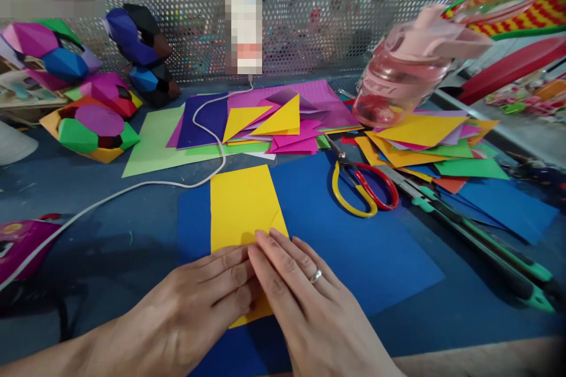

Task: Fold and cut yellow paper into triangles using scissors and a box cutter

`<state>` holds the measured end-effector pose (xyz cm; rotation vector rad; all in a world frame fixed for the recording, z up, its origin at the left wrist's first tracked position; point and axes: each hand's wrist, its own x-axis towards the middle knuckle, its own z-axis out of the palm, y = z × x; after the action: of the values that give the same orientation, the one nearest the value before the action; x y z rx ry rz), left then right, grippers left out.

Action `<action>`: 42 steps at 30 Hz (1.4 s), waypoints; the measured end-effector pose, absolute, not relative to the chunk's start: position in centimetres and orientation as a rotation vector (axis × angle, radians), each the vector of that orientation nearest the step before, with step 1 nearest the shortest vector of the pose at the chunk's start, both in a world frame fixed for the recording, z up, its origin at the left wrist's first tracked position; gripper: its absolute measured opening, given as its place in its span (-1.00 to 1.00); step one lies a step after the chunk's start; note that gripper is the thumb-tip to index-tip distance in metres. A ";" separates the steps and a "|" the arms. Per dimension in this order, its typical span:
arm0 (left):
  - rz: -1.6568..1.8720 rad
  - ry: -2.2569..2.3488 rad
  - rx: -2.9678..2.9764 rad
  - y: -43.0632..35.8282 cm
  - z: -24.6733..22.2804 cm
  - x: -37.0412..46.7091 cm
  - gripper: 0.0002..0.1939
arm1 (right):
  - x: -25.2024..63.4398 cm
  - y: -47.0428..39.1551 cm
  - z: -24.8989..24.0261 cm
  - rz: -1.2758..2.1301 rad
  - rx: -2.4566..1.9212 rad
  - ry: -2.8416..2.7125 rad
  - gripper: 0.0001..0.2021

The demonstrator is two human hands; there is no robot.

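Observation:
A yellow sheet of paper (243, 200) lies upright in front of me, with a small folded flap at its right edge. My left hand (186, 300) rests across its lower part, fingers extended side by side and pressed onto it. From the right comes my right hand (305, 288), wearing a silver ring; its fingers stretch flat over the paper and meet the left fingertips. Both thumbs are hidden, and the hands cover much of the sheet's lower half. Beneath the yellow paper is a large blue sheet (345, 259).
Scissors (354, 188) and a green-and-black utility knife (477, 235) lie right, near a stack of coloured paper (420, 135) and a pink bottle (398, 70). More cut paper (283, 121) is behind. A white cable (145, 185) crosses left, by folded paper models (97, 123) and a purple iron (26, 247).

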<state>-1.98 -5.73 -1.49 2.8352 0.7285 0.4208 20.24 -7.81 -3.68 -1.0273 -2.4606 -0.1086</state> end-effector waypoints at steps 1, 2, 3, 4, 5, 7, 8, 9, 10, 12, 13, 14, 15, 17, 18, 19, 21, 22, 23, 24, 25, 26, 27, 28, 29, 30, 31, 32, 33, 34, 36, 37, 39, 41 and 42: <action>0.366 0.706 2.862 -5.8 -1.4 -2.0 -0.55 | 20.3 -7.7 -3.6 -0.113 -1.018 -2.503 -0.52; 0.307 0.679 2.881 -5.9 -1.5 -2.1 -0.54 | 20.3 -7.5 -3.5 -0.112 -1.011 -2.536 -0.52; 0.267 0.659 2.888 -5.9 -1.6 -2.2 -0.52 | 20.3 -7.4 -3.3 -0.107 -1.016 -2.561 -0.51; 0.243 0.666 2.884 -6.0 -1.8 -2.3 -0.51 | 20.3 -7.3 -3.2 -0.099 -1.029 -2.577 -0.51; 0.241 0.668 2.881 -6.0 -1.9 -2.3 -0.50 | 20.3 -7.3 -3.1 -0.094 -1.048 -2.581 -0.51; 0.295 0.664 2.892 -6.0 -1.9 -2.3 -0.50 | 20.3 -7.2 -3.0 -0.095 -1.090 -2.569 -0.51; 0.327 0.656 2.899 -6.0 -1.7 -2.2 -0.51 | 20.3 -7.2 -3.0 -0.100 -1.103 -2.560 -0.50; 0.360 0.650 2.908 -6.0 -1.6 -2.1 -0.52 | 20.3 -7.2 -3.0 -0.108 -1.109 -2.551 -0.49; 0.384 0.646 2.916 -5.9 -1.4 -2.0 -0.54 | 20.2 -7.3 -3.1 -0.112 -1.112 -2.544 -0.48; 0.399 0.646 2.930 -5.9 -1.2 -2.0 -0.54 | 20.2 -7.4 -3.1 -0.118 -1.121 -2.529 -0.47; 0.387 0.650 2.930 -5.9 -1.3 -2.1 -0.54 | 20.3 -7.4 -3.2 -0.119 -1.126 -2.523 -0.47; 0.369 0.654 2.922 -5.9 -1.5 -2.2 -0.53 | 20.3 -7.4 -3.2 -0.118 -1.133 -2.519 -0.47; 0.361 0.651 2.909 -5.9 -1.7 -2.3 -0.51 | 20.3 -7.4 -3.3 -0.119 -1.138 -2.511 -0.47; 0.349 0.649 2.885 -6.0 -2.3 -2.6 -0.48 | 20.4 -7.4 -3.4 -0.116 -1.137 -2.503 -0.48; 0.344 0.651 2.881 -6.0 -2.5 -2.7 -0.48 | 20.5 -7.4 -3.4 -0.112 -1.136 -2.500 -0.48; 0.335 0.656 2.883 -6.1 -2.6 -2.8 -0.47 | 20.5 -7.4 -3.4 -0.110 -1.136 -2.497 -0.48; 0.300 0.670 2.891 -6.2 -2.7 -3.0 -0.45 | 20.6 -7.3 -3.4 -0.106 -1.141 -2.491 -0.47; 0.288 0.677 2.893 -6.2 -2.6 -3.0 -0.44 | 20.6 -7.3 -3.4 -0.104 -1.141 -2.491 -0.49; 0.287 0.680 2.894 -6.2 -2.4 -2.9 -0.43 | 20.5 -7.3 -3.3 -0.100 -1.137 -2.491 -0.50; 0.293 0.681 2.894 -6.2 -2.2 -2.8 -0.43 | 20.5 -7.4 -3.3 -0.092 -1.134 -2.493 -0.52; 0.313 0.683 2.894 -6.2 -2.0 -2.6 -0.44 | 20.4 -7.5 -3.3 -0.080 -1.137 -2.495 -0.54; 0.330 0.686 2.895 -6.1 -1.7 -2.4 -0.47 | 20.4 -7.6 -3.3 -0.069 -1.147 -2.488 -0.55; 0.350 0.691 2.898 -6.1 -1.4 -2.2 -0.51 | 20.3 -7.7 -3.3 -0.057 -1.164 -2.476 -0.55; 0.380 0.701 2.905 -6.0 -1.2 -1.9 -0.55 | 20.2 -7.9 -3.4 -0.044 -1.184 -2.460 -0.55; 0.386 0.707 2.915 -5.9 -1.0 -1.7 -0.58 | 20.1 -8.0 -3.4 -0.028 -1.200 -2.447 -0.55; 0.401 0.712 2.928 -5.9 -0.8 -1.5 -0.60 | 20.0 -8.2 -3.4 -0.010 -1.211 -2.434 -0.55; 0.392 0.712 2.937 -5.9 -0.7 -1.4 -0.61 | 20.0 -8.3 -3.5 0.014 -1.221 -2.426 -0.55; 0.379 0.708 2.943 -5.9 -0.7 -1.3 -0.61 | 20.0 -8.3 -3.5 0.044 -1.231 -2.421 -0.54; 0.364 0.709 2.943 -5.9 -0.8 -1.3 -0.62 | 20.0 -8.4 -3.4 0.077 -1.240 -2.419 -0.53; 0.337 0.718 2.934 -5.9 -0.9 -1.4 -0.63 | 20.0 -8.4 -3.4 0.108 -1.253 -2.417 -0.53; 0.310 0.750 2.907 -5.9 -1.4 -1.7 -0.62 | 20.1 -8.4 -3.2 0.159 -1.274 -2.420 -0.52; 0.303 0.762 2.894 -5.9 -1.6 -1.8 -0.60 | 20.1 -8.4 -3.1 0.173 -1.279 -2.423 -0.52; 0.301 0.768 2.881 -5.7 -2.0 -1.9 -0.60 | 20.0 -8.4 -3.0 0.184 -1.297 -2.430 -0.52; 0.315 0.760 2.893 -5.6 -2.2 -1.9 -0.62 | 19.7 -8.5 -3.0 0.180 -1.333 -2.423 -0.52; 0.319 0.769 2.905 -5.6 -2.2 -1.9 -0.62 | 19.5 -8.5 -2.9 0.178 -1.355 -2.412 -0.51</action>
<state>-1.91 -5.56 -2.21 2.9047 0.7691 0.3192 19.54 -8.51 -2.94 -1.3551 -2.4122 0.1783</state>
